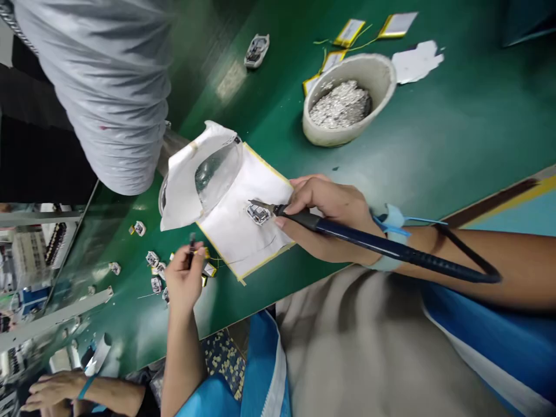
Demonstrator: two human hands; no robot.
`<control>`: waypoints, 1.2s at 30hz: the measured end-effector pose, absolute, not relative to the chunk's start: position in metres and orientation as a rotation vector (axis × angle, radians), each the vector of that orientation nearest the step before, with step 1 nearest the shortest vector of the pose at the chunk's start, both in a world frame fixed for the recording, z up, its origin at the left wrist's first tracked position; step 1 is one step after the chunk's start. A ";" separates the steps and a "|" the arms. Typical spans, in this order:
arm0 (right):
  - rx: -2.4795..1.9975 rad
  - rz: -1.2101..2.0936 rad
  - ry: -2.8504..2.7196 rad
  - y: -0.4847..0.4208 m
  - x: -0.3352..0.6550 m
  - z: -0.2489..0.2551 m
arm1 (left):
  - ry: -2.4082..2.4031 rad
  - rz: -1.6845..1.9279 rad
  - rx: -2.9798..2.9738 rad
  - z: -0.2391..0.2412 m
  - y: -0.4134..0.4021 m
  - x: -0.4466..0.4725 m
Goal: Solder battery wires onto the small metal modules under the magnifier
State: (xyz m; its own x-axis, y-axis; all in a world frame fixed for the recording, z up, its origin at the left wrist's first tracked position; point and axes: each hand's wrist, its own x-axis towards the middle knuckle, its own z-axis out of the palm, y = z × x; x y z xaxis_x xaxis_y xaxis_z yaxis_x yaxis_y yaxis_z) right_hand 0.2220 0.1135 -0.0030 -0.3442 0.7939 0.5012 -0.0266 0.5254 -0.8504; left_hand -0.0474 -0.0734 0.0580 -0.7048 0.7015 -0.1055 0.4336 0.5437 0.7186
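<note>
My right hand point(330, 217) is closed round a dark blue soldering iron point(382, 246), and a pale blue strap sits on that wrist. The iron's tip touches a small silver component point(259, 214) lying on a white sheet point(237, 237) taped to the green table point(456, 127). My left hand point(185, 284) pinches a thin dark tool point(191, 246) just left of the sheet, above several small silver parts point(155, 266). A thin wire runs across the sheet.
A round magnifier lens point(217, 171) wrapped in white paper stands behind the sheet. A grey ribbed duct point(113, 87) hangs at top left. A bowl of silver scraps point(347, 101) and flat yellow-edged cells point(350, 32) lie further back. Another person's hands point(47, 394) rest at bottom left.
</note>
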 end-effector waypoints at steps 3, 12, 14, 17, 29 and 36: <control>-0.645 0.967 -1.736 0.116 0.221 -0.003 | 2.254 1.016 0.999 0.043 -0.047 -0.009; -0.651 1.002 -1.752 0.121 0.224 0.004 | 2.460 0.869 1.362 0.018 -0.014 -0.002; -0.693 1.047 -1.762 0.121 0.224 0.006 | 2.406 0.886 1.598 0.022 -0.019 -0.004; -0.726 1.100 -1.757 0.119 0.224 0.006 | 2.237 1.062 1.857 0.026 -0.018 -0.006; -0.741 1.157 -1.767 0.119 0.222 0.004 | 1.978 1.331 1.880 -0.007 -0.004 -0.003; -0.749 1.157 -1.800 0.119 0.222 0.005 | 1.916 1.296 1.864 -0.008 -0.006 0.000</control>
